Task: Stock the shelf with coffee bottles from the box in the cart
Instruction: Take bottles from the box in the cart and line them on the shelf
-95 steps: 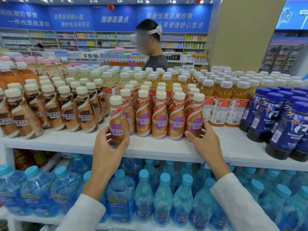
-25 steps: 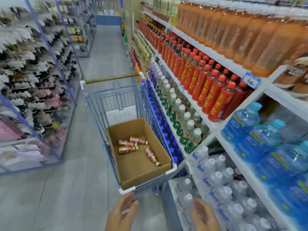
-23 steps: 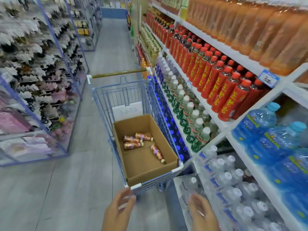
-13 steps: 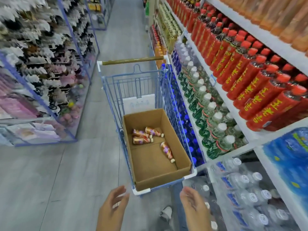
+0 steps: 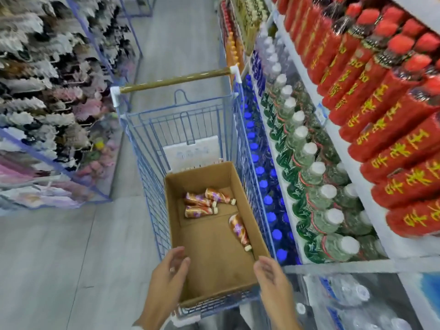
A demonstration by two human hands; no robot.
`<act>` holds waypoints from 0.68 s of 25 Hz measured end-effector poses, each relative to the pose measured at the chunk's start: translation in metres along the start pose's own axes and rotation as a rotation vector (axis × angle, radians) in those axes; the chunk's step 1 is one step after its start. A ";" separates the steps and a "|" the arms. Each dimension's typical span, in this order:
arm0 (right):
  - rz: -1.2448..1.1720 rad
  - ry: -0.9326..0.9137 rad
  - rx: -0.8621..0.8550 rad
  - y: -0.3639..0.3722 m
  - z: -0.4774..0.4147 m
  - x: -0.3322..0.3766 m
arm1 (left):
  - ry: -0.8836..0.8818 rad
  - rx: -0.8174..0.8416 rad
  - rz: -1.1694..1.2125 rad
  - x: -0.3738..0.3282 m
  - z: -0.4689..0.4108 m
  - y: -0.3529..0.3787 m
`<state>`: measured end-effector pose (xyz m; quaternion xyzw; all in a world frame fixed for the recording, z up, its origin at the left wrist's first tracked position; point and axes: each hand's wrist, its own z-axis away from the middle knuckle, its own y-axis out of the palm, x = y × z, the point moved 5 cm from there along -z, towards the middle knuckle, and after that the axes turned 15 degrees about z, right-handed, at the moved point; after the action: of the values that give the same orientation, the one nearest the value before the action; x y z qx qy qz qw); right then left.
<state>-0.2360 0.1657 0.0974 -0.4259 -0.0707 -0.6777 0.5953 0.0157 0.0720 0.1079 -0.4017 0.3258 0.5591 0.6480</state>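
Four coffee bottles (image 5: 239, 228) wait in the box (image 5: 214, 270) at lower centre; the left hand (image 5: 170, 272) and right hand (image 5: 271, 277) hover, grip loose, empty.

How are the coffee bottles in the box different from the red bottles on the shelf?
The coffee bottles lie on their sides, loose in the cardboard box; the red bottles stand upright in packed rows. The coffee bottles are only four, the red bottles many. The coffee bottles have white caps, the red bottles red caps. Both are capped bottles.
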 end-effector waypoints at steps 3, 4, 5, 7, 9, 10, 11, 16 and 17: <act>0.062 0.033 0.045 -0.001 -0.021 0.019 | -0.005 -0.004 -0.056 0.005 -0.040 0.010; 0.077 0.055 0.055 0.002 -0.029 0.020 | -0.012 0.022 -0.090 0.007 -0.060 0.015; 0.095 0.091 0.055 0.009 -0.038 0.017 | -0.035 0.050 -0.116 0.013 -0.087 0.022; 0.072 0.175 0.052 0.027 -0.048 0.010 | -0.082 0.092 -0.165 0.025 -0.146 0.040; 0.026 0.280 0.001 0.049 -0.065 0.000 | -0.101 0.124 -0.245 0.044 -0.217 0.060; 0.014 0.320 -0.023 0.062 -0.073 -0.008 | -0.120 0.140 -0.320 0.060 -0.255 0.072; -0.003 0.348 -0.048 0.073 -0.078 -0.014 | -0.156 0.185 -0.435 0.077 -0.287 0.082; -0.075 0.414 -0.047 0.121 -0.109 -0.033 | -0.165 0.372 -0.965 0.168 -0.386 0.102; -0.088 0.450 -0.015 0.127 -0.113 -0.036 | -0.127 0.375 -1.034 0.179 -0.393 0.102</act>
<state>-0.1838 0.0889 -0.0496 -0.2648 0.0504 -0.7814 0.5628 -0.0458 -0.1875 -0.2463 -0.3528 0.1403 0.1235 0.9168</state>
